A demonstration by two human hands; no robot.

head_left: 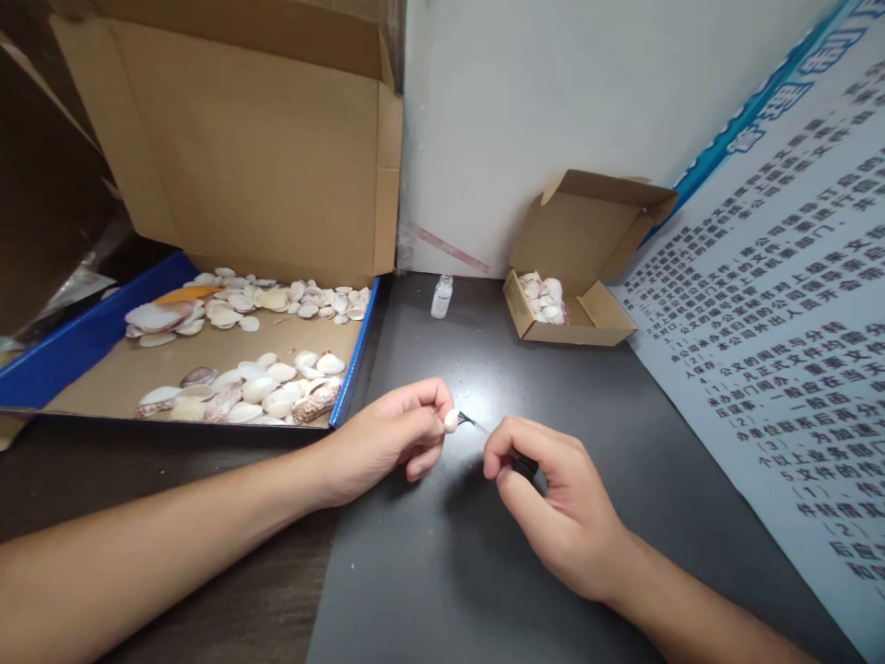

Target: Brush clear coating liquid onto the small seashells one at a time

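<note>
My left hand (394, 433) pinches a small pale shell (451, 420) between thumb and fingertips, just above the dark table. My right hand (553, 498) is closed on a thin brush (477, 425) with a black cap; its dark bristle tip touches the shell. A small clear bottle (442, 296) stands open on the table behind the hands, near the white wall.
A large cardboard box (228, 138) with a blue-edged tray (354, 364) holds several shells (263, 387) at the left. A small open carton (587, 304) with several shells sits at the back right. A printed poster (781, 350) leans along the right side.
</note>
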